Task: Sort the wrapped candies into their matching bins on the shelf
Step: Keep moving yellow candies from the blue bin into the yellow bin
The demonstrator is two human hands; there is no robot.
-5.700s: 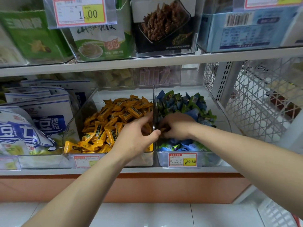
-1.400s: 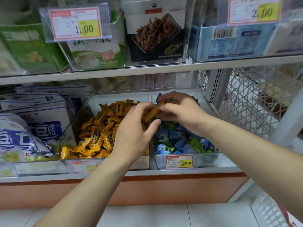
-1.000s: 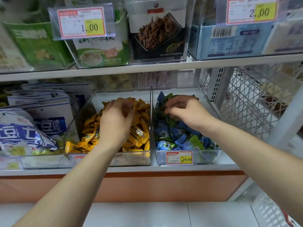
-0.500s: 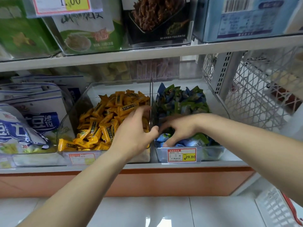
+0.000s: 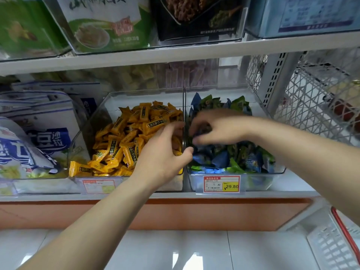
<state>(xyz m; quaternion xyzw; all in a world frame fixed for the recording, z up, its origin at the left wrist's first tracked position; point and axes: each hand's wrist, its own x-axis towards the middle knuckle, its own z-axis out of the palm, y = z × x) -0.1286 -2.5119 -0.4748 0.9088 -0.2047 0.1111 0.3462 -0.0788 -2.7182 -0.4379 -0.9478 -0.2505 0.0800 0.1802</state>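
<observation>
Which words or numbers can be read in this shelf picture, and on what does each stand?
"29.80": price tag on the blue-green candy bin.
Blurred: the tag on the orange candy bin.
Too small: print on the orange candy wrappers.
Blurred Chinese characters: blue-white bags, upper-shelf packs.

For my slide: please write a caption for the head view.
Left hand over the yellow candy bin, right hand among the blue-green candies in the neighbouring bin.

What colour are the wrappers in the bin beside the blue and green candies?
Orange-yellow wrappers with dark labels; head view.
</observation>
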